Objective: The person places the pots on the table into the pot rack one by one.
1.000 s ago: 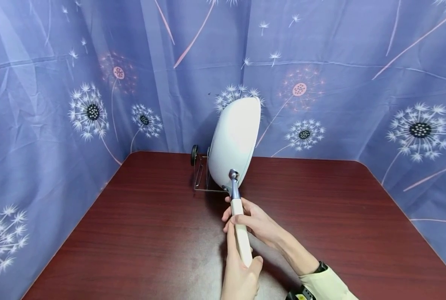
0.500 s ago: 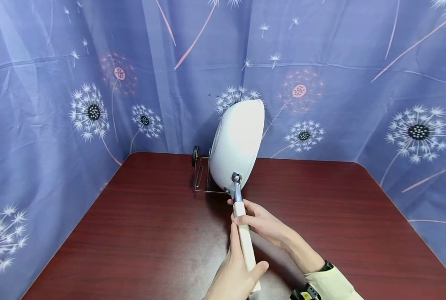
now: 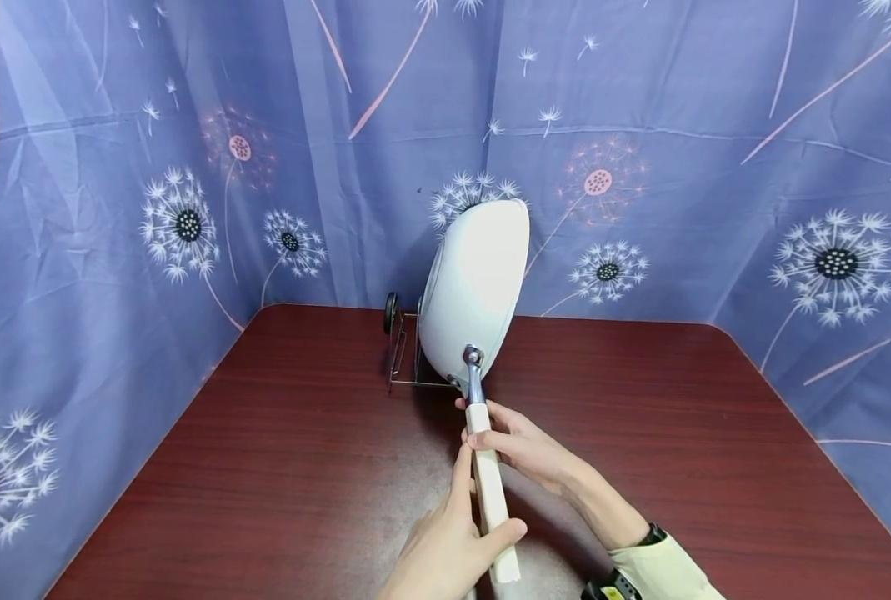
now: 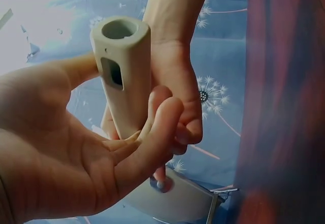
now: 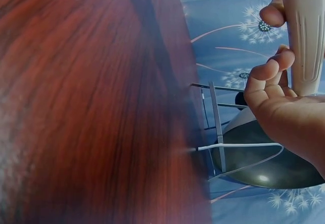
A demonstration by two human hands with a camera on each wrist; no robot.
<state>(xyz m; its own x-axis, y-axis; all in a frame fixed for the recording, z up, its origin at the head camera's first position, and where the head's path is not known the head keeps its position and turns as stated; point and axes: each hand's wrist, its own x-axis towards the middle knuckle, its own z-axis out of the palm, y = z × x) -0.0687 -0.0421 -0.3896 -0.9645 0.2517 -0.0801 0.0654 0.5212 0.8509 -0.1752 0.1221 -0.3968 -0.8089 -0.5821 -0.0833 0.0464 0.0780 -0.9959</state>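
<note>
A white wok (image 3: 475,275) with a dark inside (image 5: 274,155) stands tilted on its edge, its rim facing right. It leans in a wire rack (image 5: 220,125) on the table. Its pale handle (image 3: 493,500), joined by a metal neck (image 3: 475,385), points back at me. My right hand (image 3: 520,446) grips the handle near the neck, thumb on top. My left hand (image 3: 448,537) holds it loosely farther back, thumb across the end and fingers along its left side. In the left wrist view, the handle's hollow end (image 4: 121,29) faces the camera.
The reddish-brown wooden table (image 3: 265,475) has rounded far corners. A black disc (image 3: 391,312) sits at the rack's left side. Blue dandelion-print curtains (image 3: 640,83) hang close behind the table and along both sides. A watch (image 3: 613,586) shows at the bottom edge.
My left hand has shifted left and its grip has loosened, showing more of the handle's end. The wok and my right hand moved slightly to the right, then stayed nearly still.
</note>
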